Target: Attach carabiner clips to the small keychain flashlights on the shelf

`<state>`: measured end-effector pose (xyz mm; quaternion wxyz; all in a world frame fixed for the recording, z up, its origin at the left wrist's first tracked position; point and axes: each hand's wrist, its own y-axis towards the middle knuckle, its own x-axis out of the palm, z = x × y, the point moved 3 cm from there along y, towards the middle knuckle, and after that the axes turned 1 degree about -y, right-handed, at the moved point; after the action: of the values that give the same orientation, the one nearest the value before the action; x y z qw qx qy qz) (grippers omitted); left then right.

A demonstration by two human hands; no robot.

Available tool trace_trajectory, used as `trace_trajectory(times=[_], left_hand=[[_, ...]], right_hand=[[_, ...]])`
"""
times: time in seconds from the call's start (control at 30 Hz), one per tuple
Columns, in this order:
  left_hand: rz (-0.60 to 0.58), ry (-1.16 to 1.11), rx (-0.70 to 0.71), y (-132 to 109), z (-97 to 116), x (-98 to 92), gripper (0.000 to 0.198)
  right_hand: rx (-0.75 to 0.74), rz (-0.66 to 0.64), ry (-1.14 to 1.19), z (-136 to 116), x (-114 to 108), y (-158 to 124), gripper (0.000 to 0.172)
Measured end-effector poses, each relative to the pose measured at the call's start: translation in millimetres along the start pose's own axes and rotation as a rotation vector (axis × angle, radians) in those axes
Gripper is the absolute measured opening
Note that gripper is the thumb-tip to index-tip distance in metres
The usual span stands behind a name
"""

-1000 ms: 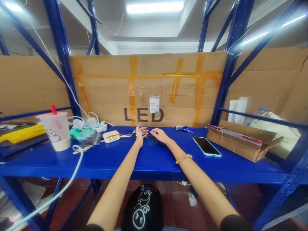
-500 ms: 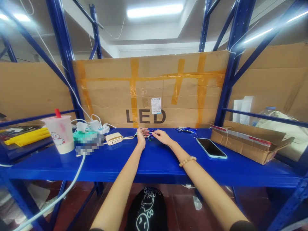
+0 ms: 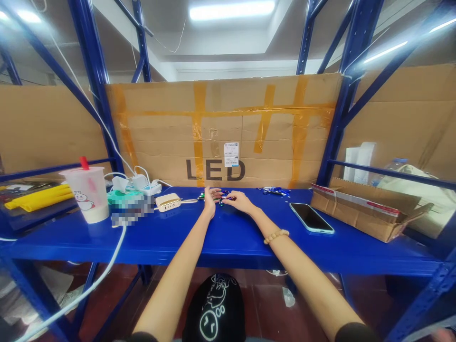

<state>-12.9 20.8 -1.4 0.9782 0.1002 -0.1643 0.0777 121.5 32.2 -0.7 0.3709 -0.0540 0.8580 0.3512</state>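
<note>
Small shiny pieces (image 3: 221, 203) in green, blue, purple and red lie on the blue shelf top (image 3: 228, 237), between my hands; they are too small to name. My left hand (image 3: 210, 203) rests on its edge at their left side, fingers stretched forward and apart. From the right, my right hand (image 3: 241, 202) reaches into them with thumb and fingers pinched together. What that pinch holds is partly hidden, perhaps a dark bluish piece. A separate pile of blue and silvery pieces (image 3: 274, 191) lies behind and to the right of my right hand.
A cream power bank (image 3: 168, 203), a power strip (image 3: 151, 189) and a pink-white drink cup (image 3: 87, 194) stand left. Right are a phone (image 3: 311, 218) and an open cardboard box (image 3: 363, 211). A large cardboard panel (image 3: 160, 137) closes off the back.
My right hand has shifted slightly left, closer to my left hand among the pieces. A little green shows left of my left fingers. The view has tilted slightly.
</note>
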Motion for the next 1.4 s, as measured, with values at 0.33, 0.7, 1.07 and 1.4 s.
trace_trajectory(times=[0.33, 0.7, 1.07, 1.4], left_hand=[[-0.024, -0.009, -0.013, 0, 0, -0.2, 0.052], [-0.002, 0.005, -0.014, -2, 2, 0.6, 0.05], [0.007, -0.017, -0.036, -6, 6, 1.3, 0.05], [-0.015, 0.371, 0.212, 1, -5, -1.1, 0.016]], right_hand=[[0.015, 0.01, -0.039, -1, -3, 0, 0.026], [-0.055, -0.021, 0.017, 1, -1, 3, 0.027], [-0.031, -0.032, -0.02, 0, -2, 2, 0.039], [0.089, -0.088, 0.07, 3, 4, -1, 0.027]])
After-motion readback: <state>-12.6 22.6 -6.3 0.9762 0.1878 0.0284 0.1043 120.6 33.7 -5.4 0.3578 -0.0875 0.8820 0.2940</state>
